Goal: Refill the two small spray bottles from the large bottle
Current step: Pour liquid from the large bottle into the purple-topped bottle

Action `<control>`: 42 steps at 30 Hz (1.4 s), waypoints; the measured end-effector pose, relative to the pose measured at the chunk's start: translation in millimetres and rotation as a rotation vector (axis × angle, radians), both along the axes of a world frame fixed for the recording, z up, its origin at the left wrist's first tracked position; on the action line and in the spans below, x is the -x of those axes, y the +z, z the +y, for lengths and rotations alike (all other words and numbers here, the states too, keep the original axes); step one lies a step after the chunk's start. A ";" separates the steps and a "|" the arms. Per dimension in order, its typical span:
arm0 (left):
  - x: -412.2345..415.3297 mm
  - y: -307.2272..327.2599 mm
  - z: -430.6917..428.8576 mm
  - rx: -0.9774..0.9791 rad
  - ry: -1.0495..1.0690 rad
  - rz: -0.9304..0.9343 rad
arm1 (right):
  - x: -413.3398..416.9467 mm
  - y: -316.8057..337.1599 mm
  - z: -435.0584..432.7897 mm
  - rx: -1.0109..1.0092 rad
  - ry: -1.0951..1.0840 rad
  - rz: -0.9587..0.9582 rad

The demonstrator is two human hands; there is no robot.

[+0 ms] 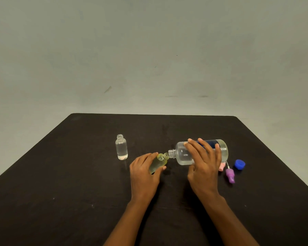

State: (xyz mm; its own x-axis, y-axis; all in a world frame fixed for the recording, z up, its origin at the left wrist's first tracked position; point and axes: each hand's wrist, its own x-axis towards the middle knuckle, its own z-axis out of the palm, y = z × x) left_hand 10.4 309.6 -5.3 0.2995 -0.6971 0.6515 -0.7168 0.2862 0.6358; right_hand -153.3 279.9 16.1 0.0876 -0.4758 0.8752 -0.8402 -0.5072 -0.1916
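My right hand [204,166] grips the large clear bottle [182,154], which has a blue label and lies tipped on its side, its open neck pointing left. That neck meets the open mouth of a small yellowish spray bottle [161,161], tilted toward it and held in my left hand [143,172]. A second small clear bottle [121,147] stands upright and uncapped to the left, apart from both hands, with liquid inside.
On the black table [60,174], right of my right hand, lie a purple spray head [230,175], a pink spray head [222,166] partly hidden behind my hand, and a blue cap [239,164]. A plain wall rises behind the table.
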 end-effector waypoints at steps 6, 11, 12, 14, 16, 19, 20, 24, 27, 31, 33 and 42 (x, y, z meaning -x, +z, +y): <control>0.3 -0.5 -0.1 0.002 0.002 0.000 | -0.2 0.6 0.4 -0.005 0.004 0.003; 0.4 -0.1 -0.7 0.012 0.002 0.001 | 0.4 0.7 0.0 -0.012 0.009 -0.001; 0.4 0.0 -0.8 0.014 0.002 0.002 | 0.2 1.0 0.3 -0.010 0.009 -0.001; 0.4 -0.3 -0.9 0.017 -0.001 -0.001 | 0.0 1.6 0.9 -0.008 0.008 -0.001; 0.2 -0.6 -0.8 0.015 -0.003 -0.002 | -0.1 1.5 1.0 -0.006 0.007 -0.002; 0.2 -0.5 -0.4 0.011 -0.003 0.001 | -0.3 0.8 0.1 -0.005 0.007 -0.006; 0.3 -0.6 -0.4 0.011 -0.003 0.002 | -0.3 0.6 -0.2 -0.006 0.008 -0.006; 0.2 -0.3 -0.4 0.006 -0.004 -0.003 | 0.2 -0.4 -0.6 -0.009 0.013 -0.007; 0.5 0.6 -0.4 0.002 -0.001 -0.001 | 0.5 -0.8 -0.6 -0.018 0.019 -0.009; 0.7 0.4 -0.6 0.006 0.000 -0.004 | 0.7 -0.8 -0.4 -0.029 0.016 -0.010; 0.7 0.2 -0.5 0.005 0.001 -0.006 | 0.6 -1.5 -0.7 -0.027 0.019 -0.016; 1.3 1.2 0.6 -0.003 -0.003 0.012 | 1.2 -6.3 -3.9 -0.076 0.070 -0.092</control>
State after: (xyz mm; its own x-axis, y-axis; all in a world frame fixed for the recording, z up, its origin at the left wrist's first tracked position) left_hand 9.2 310.2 -4.1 0.3048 -0.7002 0.6456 -0.7083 0.2865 0.6451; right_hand -154.5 276.0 9.7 0.0438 -0.5369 0.8425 -0.7803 -0.5450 -0.3068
